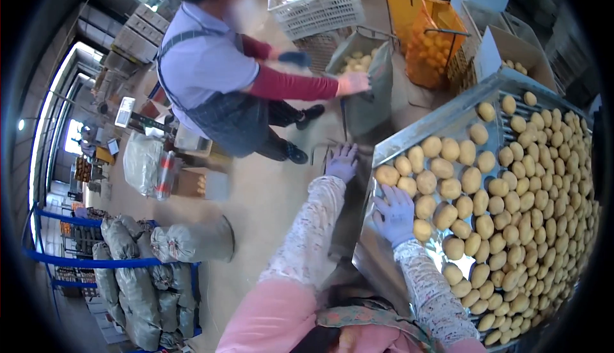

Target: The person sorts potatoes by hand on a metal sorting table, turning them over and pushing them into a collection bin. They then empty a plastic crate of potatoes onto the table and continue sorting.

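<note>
Potatoes (505, 215) cover the metal sorting table (409, 129) on the right, packed closely toward its far side and looser near me. My right hand (394, 215), in a pale purple glove, lies at the table's near edge with its fingers stretched among the closest potatoes. Off the table's left corner, my left hand (342, 163) reaches forward in a matching glove, fingers spread and nothing in them. Beyond it stands a grey-green sack (368, 100) with potatoes in its mouth.
A co-worker (214, 78) in an apron grips the sack's rim. Behind are a white crate (316, 4), an orange mesh bag (432, 49) and a cardboard box (518, 52). Filled sacks (137, 276) are stacked by a blue rail (115, 261) at lower left.
</note>
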Motion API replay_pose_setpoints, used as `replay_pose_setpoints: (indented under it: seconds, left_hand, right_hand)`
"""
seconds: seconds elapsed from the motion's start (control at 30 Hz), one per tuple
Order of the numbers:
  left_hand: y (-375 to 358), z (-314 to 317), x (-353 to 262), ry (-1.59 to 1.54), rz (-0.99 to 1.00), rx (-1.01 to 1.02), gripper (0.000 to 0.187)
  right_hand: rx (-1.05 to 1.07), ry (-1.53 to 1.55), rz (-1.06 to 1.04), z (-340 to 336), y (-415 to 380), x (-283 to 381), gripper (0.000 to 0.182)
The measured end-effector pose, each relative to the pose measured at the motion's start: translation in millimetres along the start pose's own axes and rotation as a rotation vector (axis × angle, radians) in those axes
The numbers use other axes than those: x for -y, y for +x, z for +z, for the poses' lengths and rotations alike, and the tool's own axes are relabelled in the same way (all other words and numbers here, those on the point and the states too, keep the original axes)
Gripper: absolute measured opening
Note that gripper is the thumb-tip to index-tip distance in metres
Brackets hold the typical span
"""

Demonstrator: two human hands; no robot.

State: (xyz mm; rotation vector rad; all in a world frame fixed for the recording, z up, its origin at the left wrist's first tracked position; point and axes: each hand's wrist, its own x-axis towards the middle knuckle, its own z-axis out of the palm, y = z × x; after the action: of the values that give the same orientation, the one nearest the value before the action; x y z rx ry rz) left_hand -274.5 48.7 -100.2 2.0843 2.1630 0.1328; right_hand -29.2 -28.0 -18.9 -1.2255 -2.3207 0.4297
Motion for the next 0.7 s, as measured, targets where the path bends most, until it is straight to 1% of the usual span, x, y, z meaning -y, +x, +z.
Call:
replay_pose_setpoints:
  seconds: [0.07, 0.13, 0.2, 0.23, 0.27, 0.3, 0.33, 0.37, 0.43, 0.47, 0.53, 0.57, 0.6, 0.67, 0.7]
  left_hand:
    - [-20.3, -8.6, 14.0, 0.019, 0.134, 0.051, 0.056]
    - [-67.8, -31.4, 14.7, -0.001, 0.201, -0.097, 0.060]
    - [-137.6, -49.0, 14.9, -0.028, 0.297, -0.164, 0.061]
    - [-183.9, -46.2, 23.9, -0.072, 0.393, -0.068, 0.063]
    - [-224.1, -38.0, 25.9, -0.075, 0.465, 0.160, 0.061]
    - [-257.5, -25.8, 25.9, 0.010, 0.567, 0.303, 0.056]
    - [-273.3, -15.9, 23.0, 0.101, 0.664, 0.445, 0.052]
    - [-272.2, -14.3, 12.7, 0.104, 0.687, 0.446, 0.052]
    - [-273.0, -12.3, -9.7, 0.111, 0.434, 0.434, 0.034]
    - [-267.4, -10.7, -10.5, 0.107, 0.455, 0.430, 0.034]
    - [-250.0, -1.7, -21.5, 0.125, 0.469, 0.550, 0.025]
    - [-244.5, -6.0, -25.5, 0.126, 0.496, 0.546, 0.024]
    - [-242.5, -5.4, -23.3, 0.073, 0.475, 0.556, 0.025]
    - [-246.9, 1.4, -19.7, 0.126, 0.462, 0.561, 0.026]
    - [-249.1, 5.3, -19.8, 0.239, 0.477, 0.597, 0.025]
  right_hand:
    - [-0.019, 0.004, -0.007, -1.2, 1.7, 2.6, 0.035]
    - [-0.045, -0.025, 0.009, 0.2, -0.3, 2.1, 0.035]
    - [-0.077, 0.034, -0.005, -2.9, 0.7, 4.0, 0.028]
    - [-0.072, 0.014, -0.009, -5.6, 0.4, 5.4, 0.029]
    - [-0.086, 0.002, 0.013, -6.3, -1.4, 5.2, 0.029]
    - [-0.077, 0.006, 0.000, -4.2, -2.6, 3.9, 0.030]
    - [-0.067, 0.011, -0.015, -1.7, -3.3, 2.4, 0.030]
    - [-0.075, 0.012, -0.031, -0.1, -4.3, 0.5, 0.031]
    - [-0.095, -0.021, -0.018, -3.5, -7.1, 4.3, 0.033]
    - [-0.101, -0.044, -0.025, -6.7, -10.8, 6.2, 0.034]
    - [-0.092, -0.109, -0.018, -12.8, -28.1, 7.7, 0.037]
    - [-0.049, -0.160, -0.030, -15.6, -38.4, 7.6, 0.039]
    - [-0.003, -0.203, -0.040, -19.2, -50.2, 8.8, 0.040]
    - [0.012, -0.219, -0.048, -35.4, -77.2, 12.4, 0.042]
    - [0.025, -0.183, -0.014, -41.5, -93.3, 9.9, 0.043]
